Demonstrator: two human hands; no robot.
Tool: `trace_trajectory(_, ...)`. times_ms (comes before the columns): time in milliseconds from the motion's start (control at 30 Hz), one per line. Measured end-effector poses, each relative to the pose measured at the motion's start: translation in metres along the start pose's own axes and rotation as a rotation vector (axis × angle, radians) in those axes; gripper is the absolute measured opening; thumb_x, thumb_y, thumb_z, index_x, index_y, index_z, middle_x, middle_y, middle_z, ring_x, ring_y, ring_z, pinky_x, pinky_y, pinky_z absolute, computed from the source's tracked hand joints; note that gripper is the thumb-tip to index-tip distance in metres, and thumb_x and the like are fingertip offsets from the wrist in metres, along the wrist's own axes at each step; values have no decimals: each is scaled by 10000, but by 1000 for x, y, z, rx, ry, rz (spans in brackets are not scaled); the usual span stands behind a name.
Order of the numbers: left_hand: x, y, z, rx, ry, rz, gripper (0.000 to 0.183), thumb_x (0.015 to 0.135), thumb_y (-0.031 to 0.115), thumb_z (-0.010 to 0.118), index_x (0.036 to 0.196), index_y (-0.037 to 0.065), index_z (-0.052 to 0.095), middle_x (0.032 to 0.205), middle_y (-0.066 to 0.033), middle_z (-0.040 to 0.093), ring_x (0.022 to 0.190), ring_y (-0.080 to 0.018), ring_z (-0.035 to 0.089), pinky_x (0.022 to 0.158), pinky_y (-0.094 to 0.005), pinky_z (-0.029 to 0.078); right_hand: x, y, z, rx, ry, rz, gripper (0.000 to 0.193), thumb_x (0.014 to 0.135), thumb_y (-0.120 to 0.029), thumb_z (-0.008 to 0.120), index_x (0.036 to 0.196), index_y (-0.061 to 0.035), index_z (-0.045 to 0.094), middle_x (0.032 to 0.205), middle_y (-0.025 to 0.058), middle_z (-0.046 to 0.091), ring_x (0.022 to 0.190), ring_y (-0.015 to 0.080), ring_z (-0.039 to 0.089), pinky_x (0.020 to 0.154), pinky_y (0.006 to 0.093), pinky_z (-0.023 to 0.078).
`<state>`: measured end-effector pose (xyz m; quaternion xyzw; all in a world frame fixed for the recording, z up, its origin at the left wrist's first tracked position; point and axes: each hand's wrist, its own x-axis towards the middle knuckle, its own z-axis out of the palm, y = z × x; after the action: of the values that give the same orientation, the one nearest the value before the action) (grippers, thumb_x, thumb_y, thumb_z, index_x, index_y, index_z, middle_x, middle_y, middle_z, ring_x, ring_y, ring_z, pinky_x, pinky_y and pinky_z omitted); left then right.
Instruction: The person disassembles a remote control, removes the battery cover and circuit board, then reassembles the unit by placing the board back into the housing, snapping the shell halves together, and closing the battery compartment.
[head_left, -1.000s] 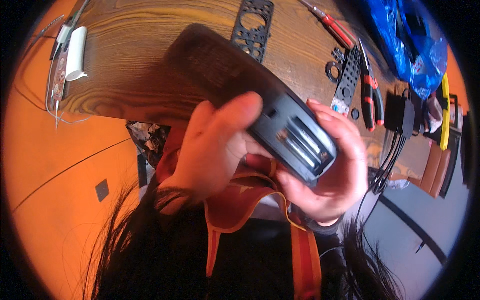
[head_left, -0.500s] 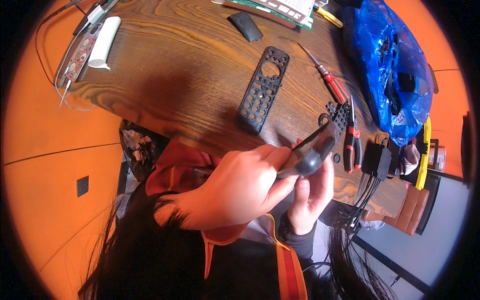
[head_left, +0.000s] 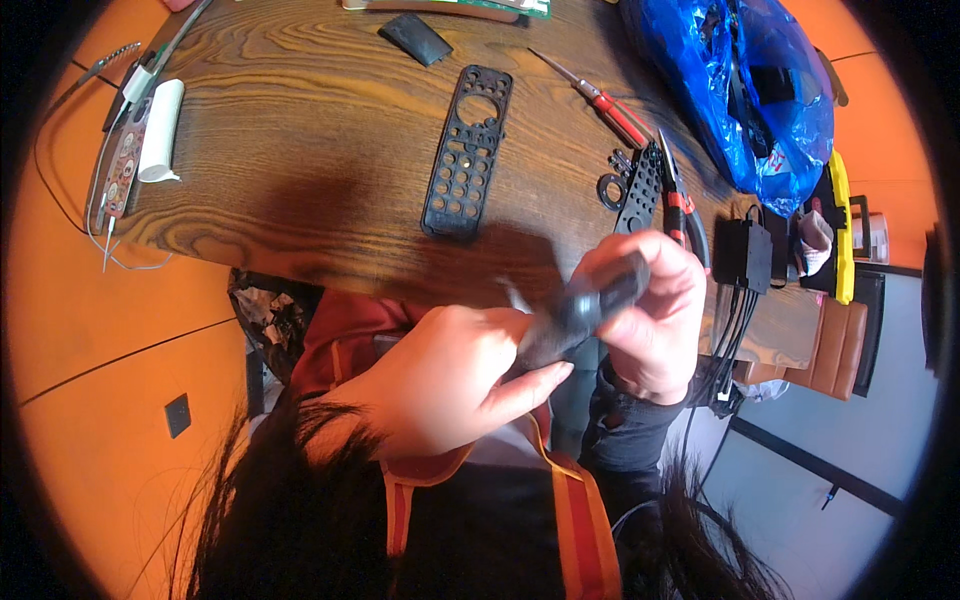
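Lowered since a moment ago, the black remote casing (head_left: 585, 305) now sits end-on between both hands, in front of the near edge of the wooden desk (head_left: 310, 160). At far left on the desk lies a white tube (head_left: 160, 128). The left hand (head_left: 450, 375) has its grip closed on the casing's lower end. A perforated black keypad panel (head_left: 465, 155) lies flat further back. The right hand (head_left: 655, 310) wraps the casing's upper end. Red-handled pliers (head_left: 680, 200) and a blue plastic bag (head_left: 745, 90) lie right.

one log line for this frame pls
left hand grips remote shell | right hand grips its far end | shell above table edge | keypad frame, screwdriver, pliers on table
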<state>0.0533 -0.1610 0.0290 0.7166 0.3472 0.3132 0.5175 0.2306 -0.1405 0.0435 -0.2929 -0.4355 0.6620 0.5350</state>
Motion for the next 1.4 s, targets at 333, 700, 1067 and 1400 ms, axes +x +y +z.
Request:
trace_trajectory(333,-6,-7,1,-886,-15,-227,508,958,308,432,1262,-98,406,1099,-204,598,984,-225,616,831,-333,502,27,17,-12,185,274,33,115,833,-120,676,828,-9,647,769,75,676,654,109,628,656,233,509)
trace_trajectory(700,-21,-6,29,-1019,38,-370,740,729,-166,575,1378,-75,231,1335,-279,428,1248,-319,446,1035,-417,367,12,11,14,70,368,-283,197,828,-93,610,977,35,626,893,110,671,776,168,639,721,275,501)
trace_trajectory(1067,-23,-11,30,-1013,64,-272,709,693,-199,606,1331,-99,314,1285,-254,490,1194,-310,500,1005,-423,399,11,17,21,-19,445,-372,206,834,-106,607,986,32,622,902,108,667,786,167,634,728,274,498)
trace_trajectory(1400,-23,-16,27,-895,37,-166,691,688,-196,616,1315,-96,343,1210,-197,555,1092,-254,571,937,-386,454,13,17,20,-25,479,-377,214,839,-117,604,995,29,618,910,107,664,794,167,630,735,273,495)
